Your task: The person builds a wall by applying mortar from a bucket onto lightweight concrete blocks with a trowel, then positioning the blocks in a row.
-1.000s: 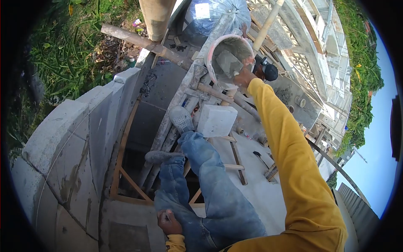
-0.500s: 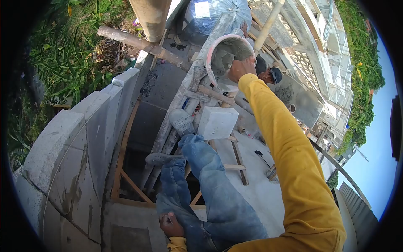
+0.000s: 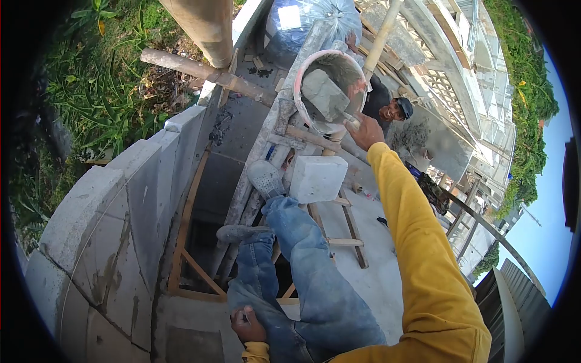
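Note:
My right hand (image 3: pixel 366 131) is closed around the handle of a trowel (image 3: pixel 350 118) at the near rim of a bucket (image 3: pixel 298 91). The trowel's blade is inside the bucket with a large heap of wet grey mortar (image 3: pixel 324 94) on it. The bucket has a pinkish, mortar-smeared rim and more mortar on its inner wall. My left hand (image 3: pixel 248 325) rests on my thigh in blue jeans (image 3: pixel 321 266), its fingers curled in; I see nothing held in it. A pale block (image 3: pixel 319 177) lies beside my shoe (image 3: pixel 266 178), below the bucket.
A block wall (image 3: pixel 115 199) runs along the left. Mortar-stained planks (image 3: pixel 242 187) and a wooden pole (image 3: pixel 206 75) cross near the bucket. A wooden ladder (image 3: pixel 346 242) stands below. A co-worker in a cap (image 3: pixel 403 109) is lower down, past the bucket. A bulging plastic bag (image 3: pixel 330 21) sits beyond.
My right hand has drawn back from inside the bucket toward its near rim. The trowel's mortar-heaped blade now shows. The co-worker's head has come further into view; my left hand stays put.

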